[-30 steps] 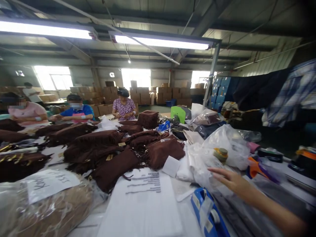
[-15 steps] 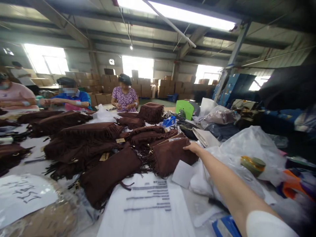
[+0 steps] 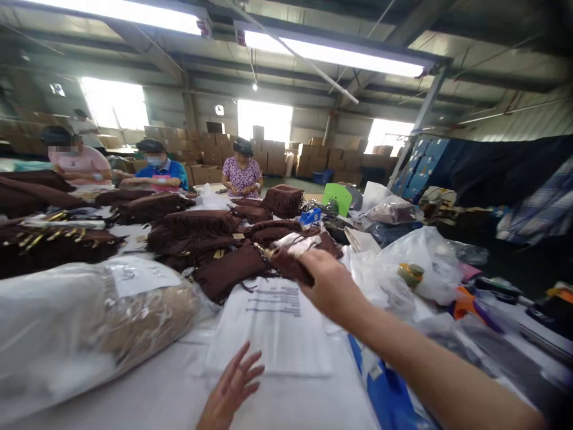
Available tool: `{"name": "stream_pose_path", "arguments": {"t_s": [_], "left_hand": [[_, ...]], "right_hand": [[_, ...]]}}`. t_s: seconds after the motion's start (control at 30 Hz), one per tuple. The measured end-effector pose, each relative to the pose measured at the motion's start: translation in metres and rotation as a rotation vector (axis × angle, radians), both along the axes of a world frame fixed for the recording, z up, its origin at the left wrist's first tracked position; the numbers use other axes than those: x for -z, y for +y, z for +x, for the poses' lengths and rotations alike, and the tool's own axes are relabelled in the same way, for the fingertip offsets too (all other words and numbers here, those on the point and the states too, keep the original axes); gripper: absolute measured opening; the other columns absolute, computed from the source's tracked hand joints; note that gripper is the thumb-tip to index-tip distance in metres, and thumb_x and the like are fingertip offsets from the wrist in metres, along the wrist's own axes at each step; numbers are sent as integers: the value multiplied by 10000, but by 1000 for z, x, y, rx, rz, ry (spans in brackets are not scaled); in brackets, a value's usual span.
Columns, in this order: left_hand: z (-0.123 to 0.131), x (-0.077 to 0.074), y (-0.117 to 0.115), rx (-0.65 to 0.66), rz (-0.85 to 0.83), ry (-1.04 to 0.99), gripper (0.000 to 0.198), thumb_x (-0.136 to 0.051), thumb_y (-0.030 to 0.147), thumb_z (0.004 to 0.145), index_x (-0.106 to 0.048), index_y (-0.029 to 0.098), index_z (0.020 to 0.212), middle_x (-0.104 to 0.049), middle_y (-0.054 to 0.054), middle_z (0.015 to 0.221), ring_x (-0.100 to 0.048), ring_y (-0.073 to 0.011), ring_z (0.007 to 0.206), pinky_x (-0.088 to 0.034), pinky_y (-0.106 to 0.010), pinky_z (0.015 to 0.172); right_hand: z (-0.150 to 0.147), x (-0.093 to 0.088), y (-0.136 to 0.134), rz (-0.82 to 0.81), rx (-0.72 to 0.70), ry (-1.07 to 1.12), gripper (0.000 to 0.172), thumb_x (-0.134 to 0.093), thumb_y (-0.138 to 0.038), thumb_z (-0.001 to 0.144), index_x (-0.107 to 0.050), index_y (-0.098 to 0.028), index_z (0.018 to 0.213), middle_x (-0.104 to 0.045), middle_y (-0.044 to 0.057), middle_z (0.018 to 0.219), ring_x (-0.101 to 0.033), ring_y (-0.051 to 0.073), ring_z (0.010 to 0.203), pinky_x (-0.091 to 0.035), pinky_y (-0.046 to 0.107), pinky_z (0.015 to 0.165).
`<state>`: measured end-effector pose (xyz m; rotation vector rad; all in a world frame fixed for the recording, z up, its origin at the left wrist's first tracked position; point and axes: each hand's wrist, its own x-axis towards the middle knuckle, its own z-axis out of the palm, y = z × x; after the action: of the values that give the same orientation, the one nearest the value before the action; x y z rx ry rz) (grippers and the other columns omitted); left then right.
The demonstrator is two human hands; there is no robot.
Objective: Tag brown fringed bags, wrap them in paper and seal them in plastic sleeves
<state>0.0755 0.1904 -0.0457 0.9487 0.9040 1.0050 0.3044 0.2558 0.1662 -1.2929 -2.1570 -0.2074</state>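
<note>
My right hand (image 3: 329,280) is closed on a dark brown fringed bag (image 3: 290,267), lifted toward me, with white stuffing or paper showing at its top. My left hand (image 3: 235,385) hangs with fingers spread over the near part of the table, holding nothing. Between the hands lies a stack of white plastic bags (image 3: 273,334) with printed lines of text. Another brown fringed bag (image 3: 230,272) rests just beyond that stack, to the left of the held one.
More brown bags (image 3: 192,224) are heaped across the table. A large clear plastic sack (image 3: 147,316) bulges at the left; clear plastic bags (image 3: 421,257) crowd the right. A blue object (image 3: 385,388) lies near my right forearm. Several people sit beyond, one in a purple patterned top (image 3: 242,173).
My right hand has picked up the brown bag and drawn it nearer. My left hand has come into view. The camera has shifted, showing more of the near table.
</note>
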Motion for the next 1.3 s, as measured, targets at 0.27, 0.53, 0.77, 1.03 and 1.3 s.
{"name": "stream_pose_path", "arguments": {"t_s": [0.27, 0.53, 0.77, 1.03, 1.3], "left_hand": [[-47, 13, -97, -10, -458, -137, 541, -688, 490, 729, -604, 143, 1135, -710, -128, 939, -671, -313, 847, -545, -413, 728], [-48, 36, -93, -17, -382, 117, 514, -813, 466, 556, -639, 148, 921, -709, -50, 796, -652, -206, 697, -511, -294, 660], [-42, 15, -72, 57, -352, 256, 476, -634, 609, 701, -628, 133, 705, -620, -14, 567, -537, -139, 495, -409, -223, 470], [-64, -14, -56, 35, -196, 367, 518, -584, 579, 757, -644, 169, 1067, -687, -123, 1018, -603, -288, 1015, -494, -363, 784], [-62, 32, -151, -200, 164, 791, 731, -778, 251, 539, -559, 179, 1232, -511, -132, 1332, -372, -355, 1271, -175, -478, 1106]], "right_hand": [[-76, 190, -202, -551, -532, 102, 256, -530, -293, 869, -579, -267, 1119, -670, 15, 992, -591, 166, 939, -493, 261, 817], [-31, 219, -177, -783, -377, -23, 536, -617, -323, 809, -450, -293, 1317, -432, 31, 1410, -222, 274, 1372, -163, 543, 1115], [-49, 180, -169, -841, -480, -69, 139, -640, -272, 787, -650, -231, 919, -684, 11, 930, -622, 173, 879, -461, 298, 827], [-88, 141, -94, -841, -454, 411, 286, -448, -400, 920, -601, -253, 1111, -675, -27, 1042, -621, 110, 948, -455, 205, 845], [-65, 218, -18, -878, -27, 222, 656, -707, -356, 699, -497, -121, 1274, -539, 177, 1267, -457, 329, 1202, -308, 464, 1027]]}}
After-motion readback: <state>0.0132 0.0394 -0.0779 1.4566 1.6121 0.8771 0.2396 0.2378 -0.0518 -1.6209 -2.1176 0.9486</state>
